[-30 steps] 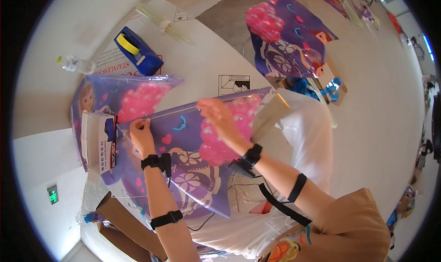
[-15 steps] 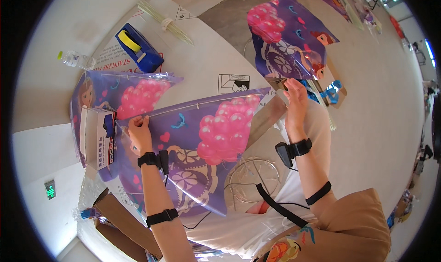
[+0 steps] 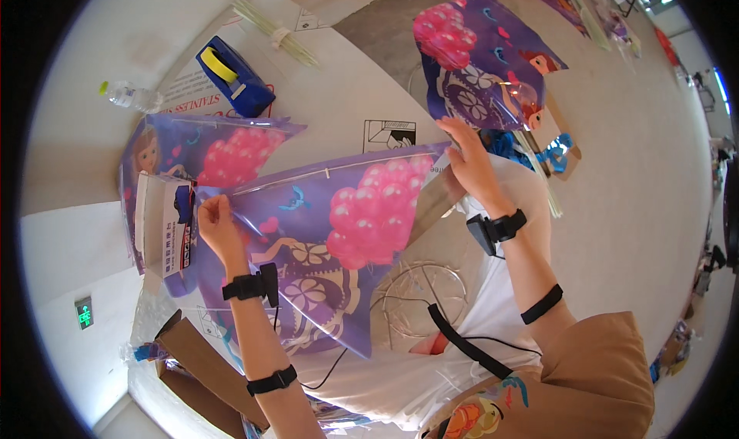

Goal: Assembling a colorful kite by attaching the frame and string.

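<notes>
A purple plastic sheet (image 3: 308, 231), printed with pink balloons and a figure in a dress, lies across the table in front of me. A thin pale rod runs along its far edge, with a small clip-like piece partway. My left hand (image 3: 222, 227) is closed in a pinch over the sheet's left part, close to the rod's left end; what lies between the fingertips is hidden. Beside the sheet's pointed right corner, my right hand (image 3: 476, 166) is open, fingers stretched, with the corner near its thumb and fingers. Black straps circle both forearms.
A blue tape dispenser (image 3: 239, 85) with yellow tape stands at the back left, near a bundle of thin sticks (image 3: 273, 31) and a clear bottle (image 3: 131, 96). A white box (image 3: 165, 223) rests on another sheet (image 3: 239, 158). More printed sheets (image 3: 481, 70) lie at right.
My left hand has slid left along the sheet's far edge. My right hand has moved left, closer to the right corner. The sheet has shifted slightly left.
</notes>
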Demonstrator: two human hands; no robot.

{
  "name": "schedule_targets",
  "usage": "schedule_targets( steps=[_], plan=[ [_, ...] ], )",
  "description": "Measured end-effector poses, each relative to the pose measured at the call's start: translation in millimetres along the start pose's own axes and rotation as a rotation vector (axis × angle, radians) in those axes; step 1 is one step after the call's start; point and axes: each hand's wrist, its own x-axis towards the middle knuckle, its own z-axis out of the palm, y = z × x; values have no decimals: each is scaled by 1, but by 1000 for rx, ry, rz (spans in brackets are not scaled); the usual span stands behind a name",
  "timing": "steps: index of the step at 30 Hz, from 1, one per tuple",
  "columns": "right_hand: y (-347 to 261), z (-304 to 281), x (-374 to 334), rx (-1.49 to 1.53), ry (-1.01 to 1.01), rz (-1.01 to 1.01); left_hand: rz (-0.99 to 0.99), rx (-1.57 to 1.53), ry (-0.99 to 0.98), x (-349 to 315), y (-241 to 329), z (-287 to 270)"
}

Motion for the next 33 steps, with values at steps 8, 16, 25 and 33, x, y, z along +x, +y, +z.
schedule_targets(
  steps=[8, 16, 25, 33],
  plan=[
    [7, -17, 20, -85, -299, -140, 173, 126, -8, -18, 53, -33],
    [-16, -44, 7, 280, -382, 16, -114, -113, -122, -18, 69, -47],
    [-52, -74, -36, 276, -356, 38, 86, 59, -65, -47, 102, -71],
    [-33, -78, -68, 385, -165, 148, 228, 254, -670, -216, 169, -18]
  ],
)
